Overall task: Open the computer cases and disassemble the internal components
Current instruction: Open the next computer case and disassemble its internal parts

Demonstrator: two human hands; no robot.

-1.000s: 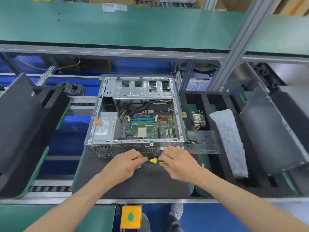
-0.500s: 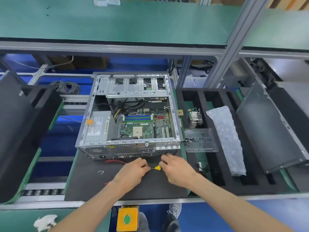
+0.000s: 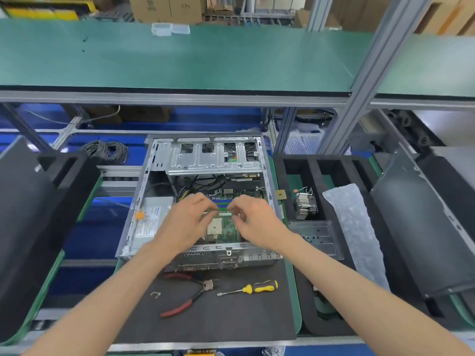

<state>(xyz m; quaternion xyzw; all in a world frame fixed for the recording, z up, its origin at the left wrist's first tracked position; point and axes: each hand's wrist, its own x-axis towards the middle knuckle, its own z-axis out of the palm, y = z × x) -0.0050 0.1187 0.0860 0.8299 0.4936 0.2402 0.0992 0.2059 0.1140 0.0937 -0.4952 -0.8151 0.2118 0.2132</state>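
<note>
Both hands, left hand (image 3: 186, 222) and right hand (image 3: 257, 222), hover with curled fingers, grip unclear, over the motherboard (image 3: 226, 228) inside the open case (image 3: 144, 191); pliers (image 3: 190, 295) and screwdriver (image 3: 253, 288) lie near.

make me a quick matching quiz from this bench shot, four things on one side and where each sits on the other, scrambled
Things:
1. yellow-and-black-handled screwdriver
2. red-handled pliers
3. finned metal heatsink
4. coil of grey cable

Places:
A. in a slot of the black foam tray, right of the open metal computer case
B. on the black mat, in front of the case, right of the other tool
C. behind and left of the case
D. on the black mat, in front of the case, left of the other tool

Pairs: 1-B, 2-D, 3-A, 4-C
</note>
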